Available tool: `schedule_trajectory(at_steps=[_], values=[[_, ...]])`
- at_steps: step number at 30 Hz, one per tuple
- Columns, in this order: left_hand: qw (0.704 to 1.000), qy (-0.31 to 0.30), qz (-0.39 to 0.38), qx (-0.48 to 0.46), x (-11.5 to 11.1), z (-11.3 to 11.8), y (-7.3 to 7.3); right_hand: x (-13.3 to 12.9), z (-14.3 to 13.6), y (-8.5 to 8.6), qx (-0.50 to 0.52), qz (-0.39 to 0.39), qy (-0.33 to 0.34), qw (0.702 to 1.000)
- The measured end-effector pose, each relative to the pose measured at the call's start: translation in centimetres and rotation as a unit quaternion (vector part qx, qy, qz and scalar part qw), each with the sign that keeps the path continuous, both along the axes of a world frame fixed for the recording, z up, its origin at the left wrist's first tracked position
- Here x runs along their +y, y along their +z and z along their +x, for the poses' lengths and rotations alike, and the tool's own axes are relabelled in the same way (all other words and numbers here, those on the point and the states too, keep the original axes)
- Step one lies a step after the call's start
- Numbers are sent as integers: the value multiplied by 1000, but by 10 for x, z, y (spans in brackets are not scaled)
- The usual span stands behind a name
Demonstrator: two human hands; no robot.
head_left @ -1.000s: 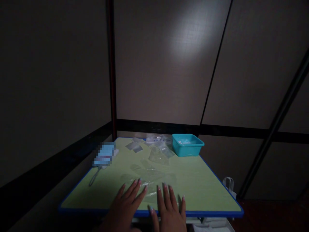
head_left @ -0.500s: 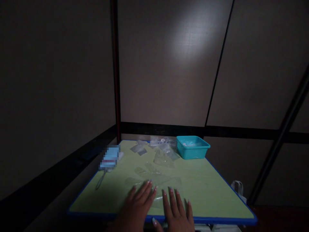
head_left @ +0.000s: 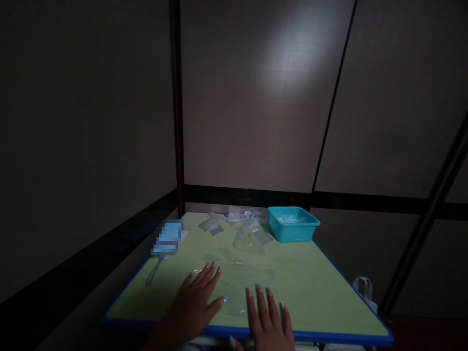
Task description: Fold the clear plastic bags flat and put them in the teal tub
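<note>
A thin, clear plastic glove (head_left: pixel 234 287) lies spread on the table in front of me, its faint finger shapes pointing toward the far side. My left hand (head_left: pixel 197 297) rests palm down over the glove's left side, fingers stretched and thumb held apart. At the near right edge of the glove, my right hand (head_left: pixel 268 317) lies flat with its fingers spread; its thumb is partly below the table edge. Neither hand grips anything. Beyond the glove is a crumpled piece of clear plastic (head_left: pixel 248 241).
Small clear plastic bags (head_left: pixel 211 225) and more clear plastic (head_left: pixel 250 214) lie at the back of the green, blue-edged table (head_left: pixel 321 292). A turquoise basin (head_left: pixel 294 231) stands back right. A pixelated blue object (head_left: pixel 168 239) with a strap lies left. A white bag (head_left: pixel 365 290) is beyond the right edge.
My left hand has slid left and slightly forward across the glove, its thumb now spread away from the fingers. The right hand has hardly moved.
</note>
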State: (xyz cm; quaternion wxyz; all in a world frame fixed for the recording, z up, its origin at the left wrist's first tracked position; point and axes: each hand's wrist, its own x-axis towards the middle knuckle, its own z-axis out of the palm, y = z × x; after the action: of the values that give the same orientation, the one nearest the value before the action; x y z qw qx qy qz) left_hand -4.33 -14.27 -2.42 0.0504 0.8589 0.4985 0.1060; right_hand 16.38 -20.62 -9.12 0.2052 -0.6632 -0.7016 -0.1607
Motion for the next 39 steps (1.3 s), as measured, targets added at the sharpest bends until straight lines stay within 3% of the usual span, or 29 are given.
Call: schedule_trajectory(at_steps=[5,14,19,21,25,27,34,39], values=[[999,27,7,35,5,-22,6,-1,6,-1,23,-21,54,998],[998,28,44,35,10,-25,-8,-9,2,13,27,-66,36,997],[989,73,132,5,5,-23,-7,-10,2,18,26,-90,29,995],[986,48,159,-2,-3,-16,0,-10,1,19,28,-89,31,995],[990,-109,89,-8,-21,7,18,-6,4,11,22,-63,41,997],[988,-149,45,-12,-25,17,22,-3,7,5,16,-48,47,998],[994,-107,2,-37,-15,16,2,1,14,-1,1,-33,55,998],[995,-95,1,-35,-15,16,0,-9,12,20,11,-67,70,995]])
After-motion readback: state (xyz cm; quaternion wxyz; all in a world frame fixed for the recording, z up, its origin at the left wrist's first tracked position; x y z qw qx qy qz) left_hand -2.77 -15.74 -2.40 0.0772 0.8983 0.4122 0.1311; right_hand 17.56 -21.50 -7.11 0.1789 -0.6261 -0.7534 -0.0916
